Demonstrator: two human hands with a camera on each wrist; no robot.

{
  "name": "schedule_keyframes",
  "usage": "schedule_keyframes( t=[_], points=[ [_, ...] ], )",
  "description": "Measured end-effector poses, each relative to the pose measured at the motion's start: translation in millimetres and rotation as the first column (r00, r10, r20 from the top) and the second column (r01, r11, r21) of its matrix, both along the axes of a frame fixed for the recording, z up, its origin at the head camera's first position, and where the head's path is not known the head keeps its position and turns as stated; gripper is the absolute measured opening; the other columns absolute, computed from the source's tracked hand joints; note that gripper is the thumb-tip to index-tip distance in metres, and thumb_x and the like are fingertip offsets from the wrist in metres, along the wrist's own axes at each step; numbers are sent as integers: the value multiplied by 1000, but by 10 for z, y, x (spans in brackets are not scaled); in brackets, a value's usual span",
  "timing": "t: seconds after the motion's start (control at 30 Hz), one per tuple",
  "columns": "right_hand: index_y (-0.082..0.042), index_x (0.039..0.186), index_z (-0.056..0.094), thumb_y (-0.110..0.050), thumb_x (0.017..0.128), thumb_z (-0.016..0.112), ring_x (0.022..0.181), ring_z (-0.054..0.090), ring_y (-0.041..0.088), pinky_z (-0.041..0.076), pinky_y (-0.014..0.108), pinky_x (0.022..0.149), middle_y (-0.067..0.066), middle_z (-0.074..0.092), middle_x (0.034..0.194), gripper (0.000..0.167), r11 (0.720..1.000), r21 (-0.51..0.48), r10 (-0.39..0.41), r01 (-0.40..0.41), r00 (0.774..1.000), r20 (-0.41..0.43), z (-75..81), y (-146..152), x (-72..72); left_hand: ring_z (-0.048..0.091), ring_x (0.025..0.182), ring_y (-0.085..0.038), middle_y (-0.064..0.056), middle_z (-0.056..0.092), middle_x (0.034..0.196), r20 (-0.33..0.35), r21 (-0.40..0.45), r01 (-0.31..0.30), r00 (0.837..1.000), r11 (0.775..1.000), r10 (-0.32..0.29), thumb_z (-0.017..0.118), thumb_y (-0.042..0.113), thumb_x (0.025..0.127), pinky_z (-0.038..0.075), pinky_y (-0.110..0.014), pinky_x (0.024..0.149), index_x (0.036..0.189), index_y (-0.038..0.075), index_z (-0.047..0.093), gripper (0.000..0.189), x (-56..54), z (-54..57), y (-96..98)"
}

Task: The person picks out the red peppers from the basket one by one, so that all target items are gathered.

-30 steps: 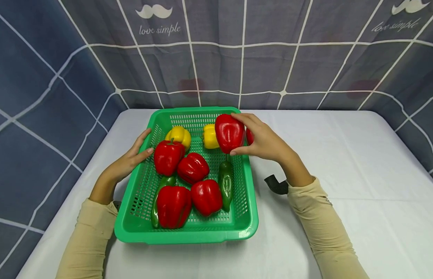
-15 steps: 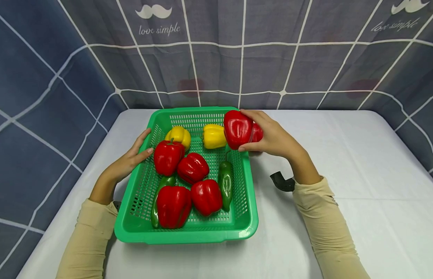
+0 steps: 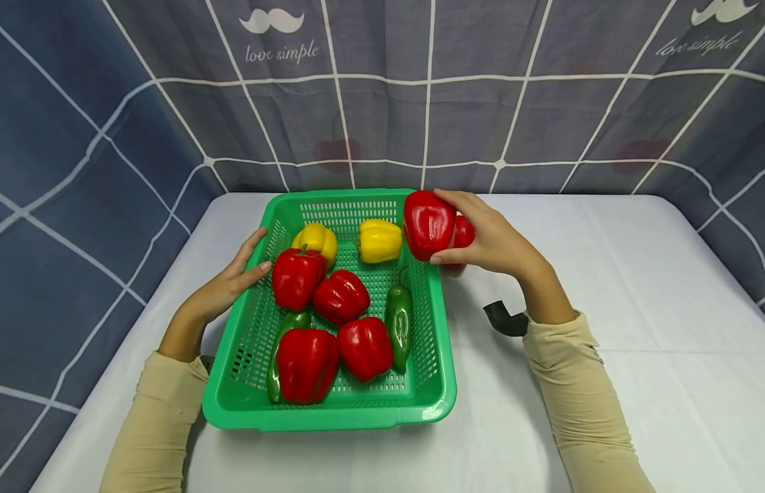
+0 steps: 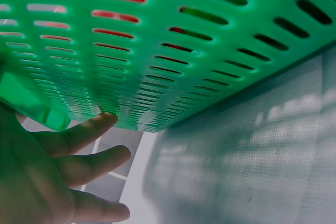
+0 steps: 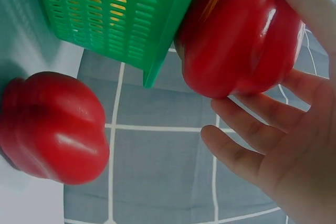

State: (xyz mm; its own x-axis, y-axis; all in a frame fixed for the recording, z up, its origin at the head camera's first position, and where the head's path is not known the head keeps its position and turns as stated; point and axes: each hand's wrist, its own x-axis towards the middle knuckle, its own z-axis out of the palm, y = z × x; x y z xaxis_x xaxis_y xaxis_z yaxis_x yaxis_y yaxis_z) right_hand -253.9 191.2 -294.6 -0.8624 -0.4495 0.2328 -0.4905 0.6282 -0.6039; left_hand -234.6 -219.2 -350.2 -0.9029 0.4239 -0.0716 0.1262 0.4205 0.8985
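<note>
My right hand (image 3: pixel 496 236) grips a red bell pepper (image 3: pixel 429 225) between thumb and fingers, just over the basket's far right rim. In the right wrist view that pepper (image 5: pixel 239 35) hangs beside the basket wall. A second red bell pepper (image 5: pixel 55 128) lies on the white cloth outside the basket, partly hidden behind the right hand in the head view. My left hand (image 3: pixel 224 287) touches the left rim of the green plastic basket (image 3: pixel 333 419), its fingers spread and straight; the left wrist view shows the fingers (image 4: pixel 97 163) extended along the slotted wall.
Inside the basket lie several red bell peppers (image 3: pixel 306 365), two yellow bell peppers (image 3: pixel 379 241) and two green chili peppers (image 3: pixel 398 325). A white cloth (image 3: pixel 604 287) covers the table, with a grey checked curtain (image 3: pixel 462 123) at the back and sides.
The right hand has carried the red bell pepper rightward and slightly away, from above the basket to its right rim. More of the yellow bell pepper shows. The left hand stays put.
</note>
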Motion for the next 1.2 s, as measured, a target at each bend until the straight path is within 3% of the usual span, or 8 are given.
schedule_keyframes(
  t=[0.43,0.73,1.2],
  points=[
    [-16,141,34,-27,68,80,122,40,27,39,50,97,8,38,139,88,1000,7,-23,23,1000,-1,33,155,-32,-16,138,-28,2,-17,152,1,7,0,1000,1000,0,38,21,97,5,-68,101,147,28,-7,67,12,-16,-1],
    [-19,142,32,-25,69,80,125,36,29,36,51,98,8,36,141,88,997,15,-81,80,996,42,87,339,-36,-16,138,-27,2,-16,152,-3,8,-1,1000,1000,1,39,21,97,1,-68,102,147,28,-7,68,4,-21,-1],
    [-20,143,30,-23,69,80,126,35,30,33,51,100,8,34,142,89,992,-23,-124,124,992,31,101,541,-55,-15,138,-27,0,-15,152,-6,8,-1,1000,1000,1,39,22,97,-3,-67,102,147,27,-6,67,-4,-5,-3]
  ],
)
